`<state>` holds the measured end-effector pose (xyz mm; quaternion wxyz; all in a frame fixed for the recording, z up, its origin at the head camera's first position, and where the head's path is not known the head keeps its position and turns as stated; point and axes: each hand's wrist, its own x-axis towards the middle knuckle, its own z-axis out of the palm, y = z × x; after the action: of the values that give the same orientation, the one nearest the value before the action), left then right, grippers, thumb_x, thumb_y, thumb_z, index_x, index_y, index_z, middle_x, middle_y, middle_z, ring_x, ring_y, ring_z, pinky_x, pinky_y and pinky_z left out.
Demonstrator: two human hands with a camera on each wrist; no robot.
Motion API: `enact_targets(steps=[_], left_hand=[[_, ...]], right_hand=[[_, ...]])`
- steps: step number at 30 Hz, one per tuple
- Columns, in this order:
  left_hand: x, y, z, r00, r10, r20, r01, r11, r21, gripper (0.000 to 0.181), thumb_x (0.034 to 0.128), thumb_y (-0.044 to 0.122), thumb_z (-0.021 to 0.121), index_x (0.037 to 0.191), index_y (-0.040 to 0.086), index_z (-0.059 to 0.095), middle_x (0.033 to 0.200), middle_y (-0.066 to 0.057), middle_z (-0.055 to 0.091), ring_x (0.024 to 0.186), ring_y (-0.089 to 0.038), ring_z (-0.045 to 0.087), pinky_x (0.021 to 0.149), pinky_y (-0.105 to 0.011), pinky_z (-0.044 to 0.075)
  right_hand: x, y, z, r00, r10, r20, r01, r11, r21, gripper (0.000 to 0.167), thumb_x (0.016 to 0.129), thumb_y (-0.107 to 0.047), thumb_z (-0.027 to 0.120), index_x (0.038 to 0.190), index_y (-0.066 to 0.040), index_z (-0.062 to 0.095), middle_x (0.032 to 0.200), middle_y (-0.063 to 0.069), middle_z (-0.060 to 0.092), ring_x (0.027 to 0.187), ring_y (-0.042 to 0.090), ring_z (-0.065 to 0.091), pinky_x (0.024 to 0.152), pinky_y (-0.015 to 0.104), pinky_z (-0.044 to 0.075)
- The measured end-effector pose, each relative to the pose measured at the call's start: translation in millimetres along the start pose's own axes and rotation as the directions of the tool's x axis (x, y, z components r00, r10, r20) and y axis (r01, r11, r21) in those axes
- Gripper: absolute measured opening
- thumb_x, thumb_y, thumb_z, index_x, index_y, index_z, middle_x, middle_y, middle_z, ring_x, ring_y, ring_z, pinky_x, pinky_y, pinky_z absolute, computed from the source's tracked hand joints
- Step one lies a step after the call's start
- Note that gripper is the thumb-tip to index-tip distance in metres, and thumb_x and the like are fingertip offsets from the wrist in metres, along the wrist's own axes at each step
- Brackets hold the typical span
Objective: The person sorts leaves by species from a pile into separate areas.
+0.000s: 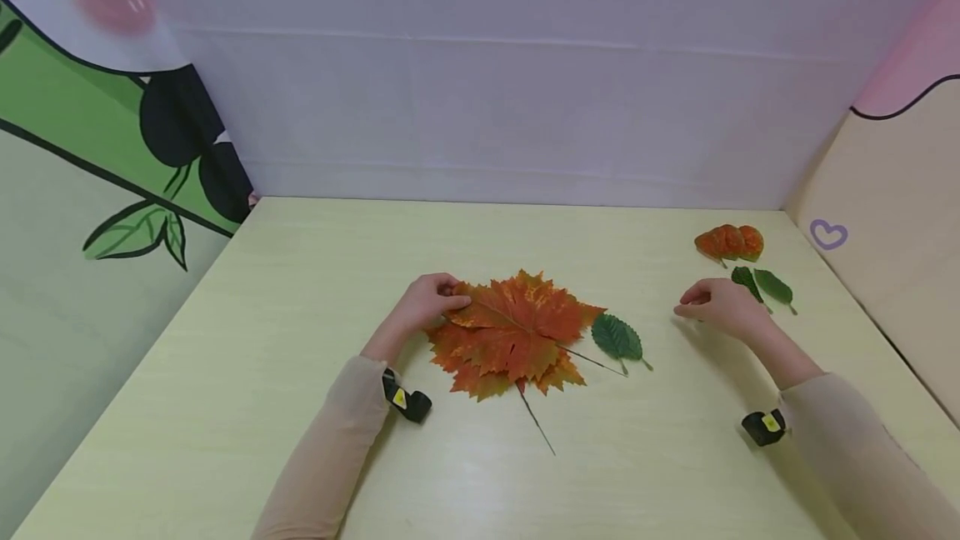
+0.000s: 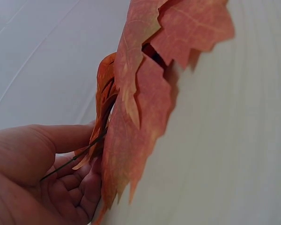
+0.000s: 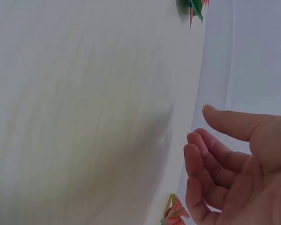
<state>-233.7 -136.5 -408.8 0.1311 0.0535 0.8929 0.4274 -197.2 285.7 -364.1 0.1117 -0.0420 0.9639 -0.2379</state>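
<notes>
Orange-red maple leaves (image 1: 510,332) lie overlapped in a pile at mid-table, two thin dark stems sticking out toward the right and front. At the pile's left edge my left hand (image 1: 426,303) pinches an orange leaf (image 2: 104,89) between thumb and fingers; a dark stem (image 2: 61,168) crosses its palm in the left wrist view. My right hand (image 1: 723,307) hovers above the table on the right, fingers loosely bent, holding nothing. Just beyond it are green leaves (image 1: 772,283), partly behind the hand. Green leaves (image 1: 617,337) also lie against the pile's right side.
Small orange-red leaves (image 1: 729,242) lie overlapped near the far right corner of the pale table (image 1: 315,257). A pale cloth wall (image 1: 480,115) rises along the back edge, with printed panels at left and right.
</notes>
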Motion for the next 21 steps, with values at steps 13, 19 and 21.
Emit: enact_targets(steps=[13, 19, 21], left_hand=[[-1.7, -2.1, 0.9, 1.000, -0.003, 0.003, 0.003, 1.000, -0.024, 0.026, 0.0837, 0.024, 0.066, 0.101, 0.006, 0.058, 0.084, -0.005, 0.051, 0.073, -0.018, 0.045, 0.060, -0.026, 0.036], [-1.6, -1.5, 0.9, 1.000, -0.006, 0.005, 0.006, 1.000, -0.023, 0.025, 0.0839, 0.023, 0.065, 0.100, 0.006, 0.058, 0.082, -0.005, 0.051, 0.072, -0.017, 0.045, 0.059, -0.025, 0.036], [-1.2, -1.4, 0.6, 1.000, -0.004, 0.002, 0.005, 1.000, -0.021, 0.025, 0.0839, 0.023, 0.065, 0.100, 0.006, 0.058, 0.083, -0.005, 0.051, 0.072, -0.017, 0.045, 0.059, -0.025, 0.036]], right_hand=[[-2.9, -28, 31, 0.983, -0.095, 0.155, 0.085, 0.994, 0.070, 0.031, 0.081, -0.029, 0.067, 0.095, -0.002, 0.063, 0.082, 0.002, 0.061, 0.072, 0.014, 0.052, 0.064, 0.028, 0.041], [-3.2, -36, 37, 0.979, -0.120, 0.166, 0.110, 0.992, 0.068, 0.029, 0.080, -0.030, 0.068, 0.092, -0.004, 0.063, 0.081, 0.001, 0.060, 0.071, 0.014, 0.051, 0.063, 0.028, 0.041], [-3.7, -40, 37, 0.978, -0.125, 0.165, 0.115, 0.991, 0.068, 0.028, 0.081, -0.030, 0.067, 0.092, -0.005, 0.063, 0.080, 0.001, 0.061, 0.072, 0.015, 0.050, 0.063, 0.028, 0.041]])
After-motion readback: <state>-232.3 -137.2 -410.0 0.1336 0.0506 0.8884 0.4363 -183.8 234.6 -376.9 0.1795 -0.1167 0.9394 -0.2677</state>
